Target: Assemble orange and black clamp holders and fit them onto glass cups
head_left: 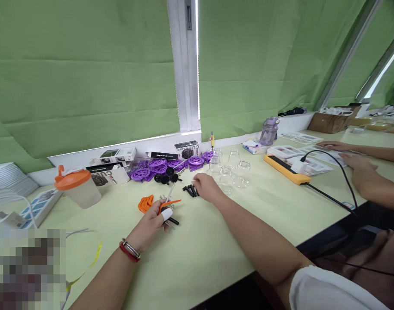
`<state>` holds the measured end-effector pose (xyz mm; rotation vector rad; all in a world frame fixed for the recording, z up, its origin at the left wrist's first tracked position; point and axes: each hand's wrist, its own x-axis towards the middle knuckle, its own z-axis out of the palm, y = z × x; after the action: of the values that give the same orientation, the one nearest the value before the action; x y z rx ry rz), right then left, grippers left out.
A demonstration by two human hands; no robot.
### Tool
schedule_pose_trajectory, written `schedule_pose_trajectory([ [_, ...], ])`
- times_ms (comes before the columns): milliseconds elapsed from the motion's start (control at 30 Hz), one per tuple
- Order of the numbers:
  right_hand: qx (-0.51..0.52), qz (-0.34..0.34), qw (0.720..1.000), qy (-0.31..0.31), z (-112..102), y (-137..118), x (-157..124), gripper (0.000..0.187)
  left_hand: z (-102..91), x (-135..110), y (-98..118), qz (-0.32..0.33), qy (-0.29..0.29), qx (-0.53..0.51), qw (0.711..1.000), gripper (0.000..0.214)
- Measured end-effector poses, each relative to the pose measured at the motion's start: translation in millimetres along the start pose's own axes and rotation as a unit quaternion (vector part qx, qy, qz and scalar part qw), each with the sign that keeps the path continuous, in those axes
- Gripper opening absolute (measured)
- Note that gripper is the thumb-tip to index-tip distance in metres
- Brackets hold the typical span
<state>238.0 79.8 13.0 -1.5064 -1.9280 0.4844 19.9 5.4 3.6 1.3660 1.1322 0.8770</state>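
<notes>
I see my left hand (152, 224) closed around an orange clip (170, 202), low over the surface (216, 241). My right hand (207, 187) lies further back and right, its fingertips touching the black pins (189, 190). Whether it grips them, I cannot tell.

- A small assembly workshop: one long pale yellow-green workbench (190, 258) runs beneath green fabric window blinds (87, 86).
- Batches of identical parts lie on it: purple plastic wheels (158, 165), small clear glass jars (231, 172), black plastic pegs (190, 190).
- Printed cardboard product boxes (115, 156) line the sill, and another person's hands (361, 170) work alongside.
</notes>
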Motion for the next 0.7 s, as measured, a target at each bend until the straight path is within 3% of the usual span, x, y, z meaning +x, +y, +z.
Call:
schedule_pose_trajectory([
  [67,-0.078,0.103,0.991,0.014,0.2,9.7,4.5,0.021,-2.1,1.9,-0.1,0.024,0.037,-0.02,0.999,0.038],
  [167,-0.132,0.164,0.977,-0.027,6.1,18.1,6.7,0.032,-4.9,3.7,0.0,0.04,0.1,-0.06,0.992,0.039],
  [367,-0.151,0.167,0.974,-0.037,15.4,22.5,5.2,0.032,-11.4,6.2,-1.7,0.035,0.164,-0.133,0.977,0.029],
  [700,-0.164,0.171,0.972,-0.011,9.3,17.1,4.6,0.025,-11.3,7.4,-1.0,0.017,0.182,-0.173,0.968,0.019],
])
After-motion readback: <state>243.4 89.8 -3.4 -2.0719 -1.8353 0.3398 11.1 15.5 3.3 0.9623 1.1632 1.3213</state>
